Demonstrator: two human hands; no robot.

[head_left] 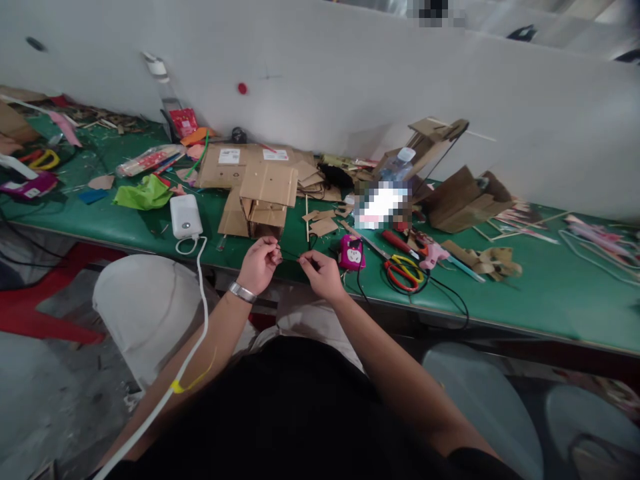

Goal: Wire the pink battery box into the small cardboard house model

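"Where do you have the strand (290, 254)?"

"Between my two hands, over the near edge of the table (525, 293), just in front of the box (270, 183). It's thin and dark; from here I can't tell wire from thread."

"Why hold it there?"

"My guess: something so fine needs a grip on either side to be kept under control, and close to the body both arms reach it evenly. The socket (353, 253) sits near, right of my hands. The scissors (405, 272) lie farther right, probably put aside but within reach. On the left is the power bank (185, 217), its cable (205, 307) running back toward the camera, presumably to feed it."

"And the pose?"

"My left hand (260, 263) has thumb and fingertips pressed together, pinching the strand, with a metal band on the wrist. My right hand (320, 270) pinches it between thumb and forefinger, the other fingers curled under. Both forearms angle inward, so the hands nearly meet, the strand crossing the small gap."
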